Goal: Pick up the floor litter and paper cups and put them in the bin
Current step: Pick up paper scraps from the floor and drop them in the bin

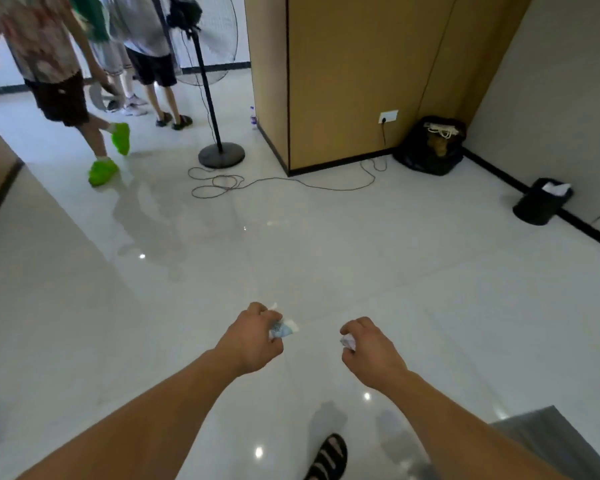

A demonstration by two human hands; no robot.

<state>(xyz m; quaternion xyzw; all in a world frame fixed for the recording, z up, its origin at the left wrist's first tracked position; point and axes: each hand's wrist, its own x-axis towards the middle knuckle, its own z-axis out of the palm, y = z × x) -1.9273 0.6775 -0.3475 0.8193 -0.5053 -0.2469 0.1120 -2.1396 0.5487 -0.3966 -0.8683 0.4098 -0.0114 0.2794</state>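
Just one camera here: head-worn, wide-angle, looking forward and down. Both forearms (pixel 187 393) come in from the bottom edge, so the left hand (pixel 253 336) and right hand (pixel 371 351) sit low-centre, closest to the lens. It's near enough to make out the wrapper (pixel 282 330) and paper scrap (pixel 347 341) in the fingers (pixel 258 310). The wearer's sandal (pixel 328 459) shows below the fingers. Beyond them the floor (pixel 326 244) stretches away. The bin (pixel 541 202) is well ahead to their right, the fan stand (pixel 219 154) far ahead-left. Straight lines bow near the edges.
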